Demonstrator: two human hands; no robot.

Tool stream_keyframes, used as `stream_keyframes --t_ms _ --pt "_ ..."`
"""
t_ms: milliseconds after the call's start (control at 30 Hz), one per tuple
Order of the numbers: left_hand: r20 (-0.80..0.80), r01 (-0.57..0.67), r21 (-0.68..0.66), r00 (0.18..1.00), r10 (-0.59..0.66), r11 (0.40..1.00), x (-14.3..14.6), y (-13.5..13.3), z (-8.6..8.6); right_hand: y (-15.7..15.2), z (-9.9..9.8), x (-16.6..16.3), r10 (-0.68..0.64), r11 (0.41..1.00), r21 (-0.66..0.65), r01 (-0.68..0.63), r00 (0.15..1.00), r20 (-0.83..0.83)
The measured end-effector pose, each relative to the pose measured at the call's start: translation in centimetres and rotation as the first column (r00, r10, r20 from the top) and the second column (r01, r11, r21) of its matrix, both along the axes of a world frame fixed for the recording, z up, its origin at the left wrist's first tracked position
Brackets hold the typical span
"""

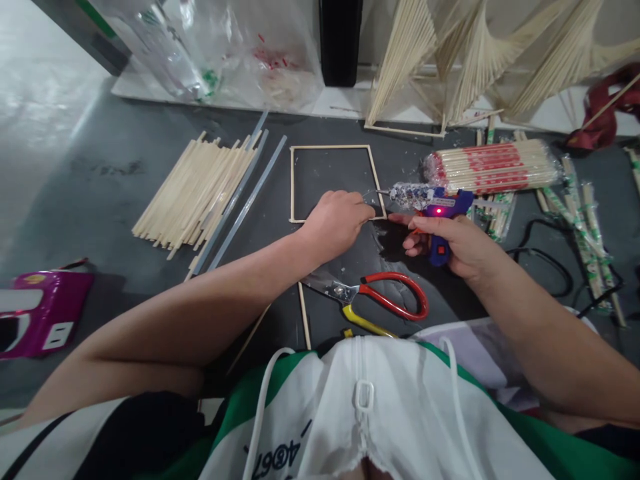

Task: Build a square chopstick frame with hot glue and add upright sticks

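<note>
My right hand [457,243] grips a blue glue gun [440,213] with a lit red lamp, its nozzle pointing left at the lower right corner of a rectangular frame of thin wooden sticks [295,183] lying on the dark floor. My left hand [337,220] is closed in a pinch at that same corner, pressing on the frame's bottom stick. Red and yellow handled scissors [380,300] lie just in front of both hands. A loose stick [304,313] lies below the frame.
A pile of wooden sticks [193,190] with clear glue sticks [240,200] lies left. Wrapped chopstick packs [495,167] and a black cord [555,263] lie right. Fanned stick structures [480,60] stand behind. Plastic bags [225,47] back left, a magenta object [40,310] far left.
</note>
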State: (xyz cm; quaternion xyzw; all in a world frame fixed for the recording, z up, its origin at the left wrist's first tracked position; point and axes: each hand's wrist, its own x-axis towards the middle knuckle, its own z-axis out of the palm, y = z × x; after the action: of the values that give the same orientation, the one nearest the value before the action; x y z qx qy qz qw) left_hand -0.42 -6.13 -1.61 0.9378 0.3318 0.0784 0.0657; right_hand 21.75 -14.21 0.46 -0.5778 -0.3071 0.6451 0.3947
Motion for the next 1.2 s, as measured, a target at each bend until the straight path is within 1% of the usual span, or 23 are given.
stream_keyframes --t_ms 200,300,367,400,433,500,567,633,667,733,800,900,1033,1100,1200 --pt "-0.012 0.004 -0.044 1.000 -0.005 0.999 0.1 -0.5 0.0 -0.1 0.0 0.3 -0.005 1.000 -0.004 0.005 1.000 0.021" --pt "0.032 -0.003 -0.147 0.999 0.008 0.989 -0.3 -0.2 0.7 -0.2 0.2 0.6 0.018 0.999 -0.028 -0.017 0.999 0.039" --pt "0.108 -0.024 -0.217 0.993 0.049 0.976 -1.3 0.9 1.6 -0.3 0.3 0.9 -0.011 1.000 -0.005 0.011 0.998 0.056" --pt "0.148 -0.053 -0.234 0.985 0.090 0.971 -2.0 1.8 2.0 -0.3 0.2 1.1 -0.033 0.999 0.015 0.032 0.997 0.064" --pt "0.184 -0.112 -0.226 0.971 0.155 0.968 -2.9 2.8 2.3 -0.4 0.2 1.2 -0.056 0.998 0.037 0.053 0.996 0.072" --pt "0.232 -0.268 -0.194 0.922 0.310 0.944 -5.1 5.2 2.6 -0.3 0.0 1.5 -0.083 0.994 0.078 0.076 0.992 0.092" --pt "0.235 -0.443 -0.165 0.850 0.471 0.881 -7.2 7.6 2.1 -0.2 -0.1 1.7 -0.087 0.991 0.115 0.072 0.988 0.128" --pt "0.189 -0.541 -0.145 0.807 0.560 0.828 -8.8 9.3 1.3 0.0 -0.2 1.7 -0.075 0.988 0.144 0.051 0.983 0.168" --pt "0.170 -0.554 -0.131 0.804 0.570 0.822 -9.4 9.9 0.9 0.1 -0.2 1.7 -0.069 0.988 0.151 0.042 0.981 0.182" --pt "0.134 -0.551 -0.099 0.818 0.560 0.829 -9.8 10.5 0.3 0.1 -0.2 1.5 -0.065 0.987 0.154 0.037 0.981 0.184" --pt "0.100 -0.541 -0.085 0.831 0.547 0.837 -9.8 10.8 0.0 0.1 -0.3 1.4 -0.056 0.990 0.140 0.032 0.984 0.167" --pt "0.054 -0.548 -0.103 0.830 0.555 0.830 -9.4 11.6 0.2 -0.1 -0.4 1.2 -0.038 0.992 0.122 0.019 0.988 0.151" --pt "0.004 -0.544 -0.136 0.835 0.550 0.828 -8.9 13.3 0.5 -0.4 -0.5 1.1 -0.030 0.989 0.150 0.006 0.987 0.160" --pt "0.006 -0.562 -0.152 0.822 0.569 0.813 -8.8 13.7 0.5 -0.5 -0.5 1.1 -0.032 0.988 0.157 0.006 0.986 0.163" --pt "0.052 -0.584 -0.155 0.801 0.597 0.797 -8.7 13.6 0.3 -0.7 -0.6 1.3 -0.047 0.986 0.166 0.024 0.989 0.138"
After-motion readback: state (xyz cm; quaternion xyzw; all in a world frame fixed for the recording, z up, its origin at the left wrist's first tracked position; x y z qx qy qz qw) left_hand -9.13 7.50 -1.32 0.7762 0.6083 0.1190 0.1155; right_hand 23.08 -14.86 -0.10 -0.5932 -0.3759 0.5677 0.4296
